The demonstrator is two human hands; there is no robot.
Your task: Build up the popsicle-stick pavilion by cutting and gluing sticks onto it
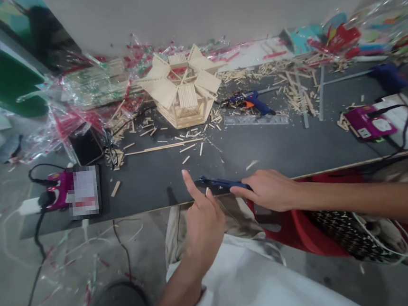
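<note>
My right hand is closed around a slim dark blue hand tool, whose far end points left over the front edge of the dark table. Its exact kind is blurred. My left hand has its index finger stretched forward, while the thumb and other fingers are pinched on a small wooden stick piece; only its pale tip shows. The tool's tip is just beside this hand. Ahead on the table stands a star-shaped model built of wooden sticks, with short cut sticks scattered before it.
A blue glue gun and a clear ruler lie right of the model. Phones and a purple power strip with cables are at left. Another purple power strip sits at right. A red chair is below the table edge.
</note>
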